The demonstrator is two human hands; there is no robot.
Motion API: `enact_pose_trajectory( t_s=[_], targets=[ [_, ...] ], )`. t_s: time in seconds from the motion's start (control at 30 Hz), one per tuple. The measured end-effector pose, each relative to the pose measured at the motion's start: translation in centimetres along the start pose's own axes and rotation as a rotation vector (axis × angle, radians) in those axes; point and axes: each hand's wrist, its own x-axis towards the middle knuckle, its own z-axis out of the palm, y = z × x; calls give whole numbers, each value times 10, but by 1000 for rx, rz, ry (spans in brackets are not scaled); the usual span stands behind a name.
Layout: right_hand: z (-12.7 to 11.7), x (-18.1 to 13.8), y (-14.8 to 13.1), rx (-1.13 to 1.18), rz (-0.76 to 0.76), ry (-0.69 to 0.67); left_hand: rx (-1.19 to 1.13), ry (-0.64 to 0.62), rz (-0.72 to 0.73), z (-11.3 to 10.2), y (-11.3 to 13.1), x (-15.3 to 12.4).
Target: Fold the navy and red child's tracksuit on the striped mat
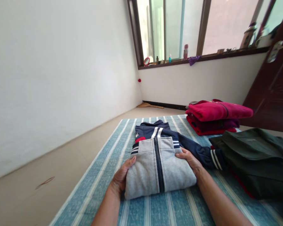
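Observation:
A partly folded jacket (145, 169) lies in front of me on a blue striped bed cover (103, 175). Its lower part is turned up, showing a grey fleece lining and a dark zip, while the navy outer side with white stripes shows beyond it. One navy sleeve (195, 147) stretches out to the right. My left hand (122, 174) grips the folded part's left edge, thumb on top. On the opposite edge my right hand (190, 160) has hold of it the same way. The fingers of both hands are mostly hidden beneath the cloth.
At the right sits a dark green folded garment (259, 163), touching the sleeve's cuff. Behind it is a stack of red and purple clothes (219, 113). A broom (151, 105) lies on the floor by the far wall. A dark red door (271, 84) stands at the right.

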Motion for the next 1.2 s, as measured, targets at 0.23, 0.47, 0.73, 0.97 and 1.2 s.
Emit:
enact_pose_trajectory(
  t_s=[0.23,0.47,0.73,0.97,1.2],
  targets=[
    [-5,4,1,-20,11,-5,-67,-8,51,1,-1,1],
    [-6,3,1,-33,7,6,-96,-16,47,2,0,2],
    [-7,2,0,-43,9,-6,-93,-14,49,6,2,-2],
    [-5,1,-1,-33,2,-21,-69,-48,66,2,0,-1],
    [8,-13,-10,-28,-63,-61,65,-99,115,-1,9,-9]
  ],
)
